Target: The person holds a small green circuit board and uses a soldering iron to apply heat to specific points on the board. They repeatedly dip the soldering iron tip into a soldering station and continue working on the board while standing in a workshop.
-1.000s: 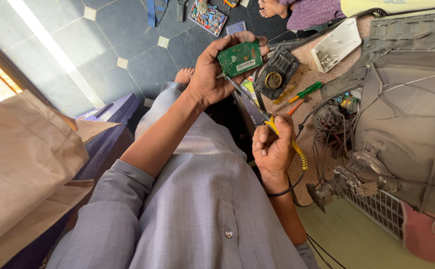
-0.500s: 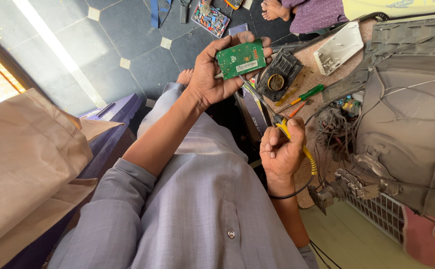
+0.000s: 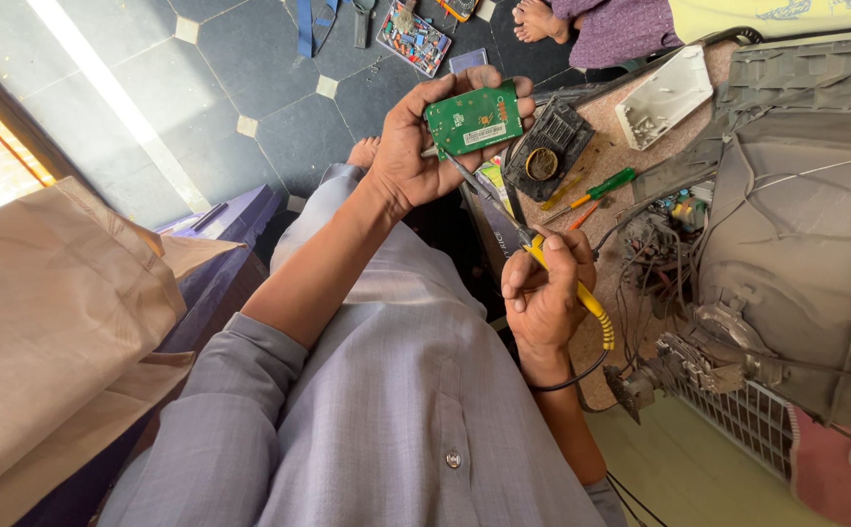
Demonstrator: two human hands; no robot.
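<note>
Far left: a tan paper bag (image 3: 45, 322) fills the corner, with a purple box (image 3: 220, 259) just beside it on the dark tiled floor (image 3: 152, 78). The person sits in a grey shirt (image 3: 367, 420).

Centre: the left hand (image 3: 415, 151) is raised, fingers closed round the edges of a small green circuit board (image 3: 474, 119), thumb along its lower edge. The board now faces up toward the camera and sits a little higher and more squarely presented than a second ago, when it was tilted further away.

Below it: the right hand (image 3: 542, 293) is curled shut on the yellow grip of a soldering iron (image 3: 552, 268), held like a pen. Its thin metal tip runs up and left, and the end reaches the lower left corner of the board; contact looks made, though I cannot tell the exact spot. A second ago this hand sat lower, with the tip short of the board. Judgement: the tool has been brought to the work, and the board is steadied for it.

Right: a low brown surface (image 3: 630, 156) carries a black square part (image 3: 547, 151) with a round brass-coloured centre, a green-handled screwdriver (image 3: 606, 183) and a white plastic tray (image 3: 664, 96). Beyond, the grey back of an opened old television (image 3: 806, 224) with loose wiring.

Top edge: another person's bare foot (image 3: 542, 18) beside a tray of small parts (image 3: 413, 37).
</note>
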